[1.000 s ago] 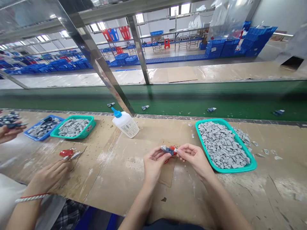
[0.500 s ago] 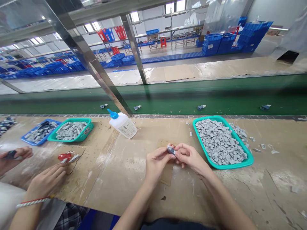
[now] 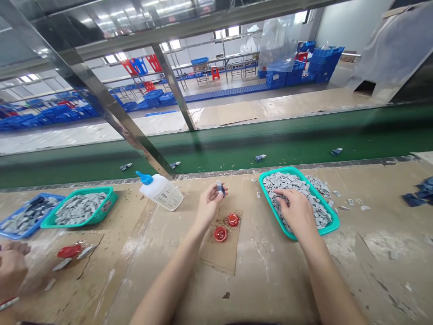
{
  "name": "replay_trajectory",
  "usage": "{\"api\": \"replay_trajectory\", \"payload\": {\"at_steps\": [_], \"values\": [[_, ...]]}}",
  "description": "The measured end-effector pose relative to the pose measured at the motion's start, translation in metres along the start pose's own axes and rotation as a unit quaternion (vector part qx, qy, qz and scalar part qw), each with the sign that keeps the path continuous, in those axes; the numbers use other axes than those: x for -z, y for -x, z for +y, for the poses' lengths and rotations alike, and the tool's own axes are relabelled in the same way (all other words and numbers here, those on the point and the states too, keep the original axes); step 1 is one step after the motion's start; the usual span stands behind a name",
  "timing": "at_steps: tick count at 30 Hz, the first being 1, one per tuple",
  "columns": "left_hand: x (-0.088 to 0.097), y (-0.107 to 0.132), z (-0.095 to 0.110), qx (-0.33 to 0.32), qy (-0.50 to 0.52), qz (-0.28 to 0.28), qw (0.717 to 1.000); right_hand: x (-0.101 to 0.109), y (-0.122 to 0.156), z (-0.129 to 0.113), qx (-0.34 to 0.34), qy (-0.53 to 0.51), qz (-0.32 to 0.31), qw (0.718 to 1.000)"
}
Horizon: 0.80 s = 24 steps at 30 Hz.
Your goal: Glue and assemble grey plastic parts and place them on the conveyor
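Observation:
My left hand [image 3: 207, 204] is closed around a small dark blue and grey plastic piece [image 3: 220, 188], held up over the table. My right hand [image 3: 298, 208] is above the left side of a green basket [image 3: 334, 225] full of small grey plastic pieces [image 3: 282, 180]. Its thumb and forefinger are apart, with nothing visible between them. Two small red cups [image 3: 220, 234] with red contents stand on a cardboard piece [image 3: 219, 259] below my left hand.
A white bottle with a blue nozzle [image 3: 163, 193] leans at left. Beyond the table, a green conveyor [image 3: 216, 153] carries several blue-and-white pieces. At far left are a co-worker's hands [image 3: 11, 266], another green basket [image 3: 113, 198] and a blue tray [image 3: 8, 234]. Loose grey pieces lie right of my basket.
My hands have separated. The left keeps the dark blue and grey piece, while the right has moved over the green basket. The red cups have come into view, and the camera view has shifted.

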State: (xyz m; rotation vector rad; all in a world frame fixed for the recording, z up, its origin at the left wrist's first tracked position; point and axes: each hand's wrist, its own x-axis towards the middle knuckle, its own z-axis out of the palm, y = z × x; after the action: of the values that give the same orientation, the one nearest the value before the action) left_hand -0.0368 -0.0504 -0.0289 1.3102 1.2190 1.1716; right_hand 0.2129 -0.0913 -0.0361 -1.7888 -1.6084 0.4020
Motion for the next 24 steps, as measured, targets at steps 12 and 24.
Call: {"api": "replay_trajectory", "payload": {"at_steps": [12,24], "values": [[-0.006,-0.134,-0.038,-0.075,-0.307,0.024,0.948,-0.025,-0.006,0.022,0.086,0.146,-0.044,0.985],[-0.056,-0.181,-0.046,-0.123,-0.42,-0.041,0.898,-0.029,-0.009,0.021,0.102,0.14,-0.055,0.983]]}}
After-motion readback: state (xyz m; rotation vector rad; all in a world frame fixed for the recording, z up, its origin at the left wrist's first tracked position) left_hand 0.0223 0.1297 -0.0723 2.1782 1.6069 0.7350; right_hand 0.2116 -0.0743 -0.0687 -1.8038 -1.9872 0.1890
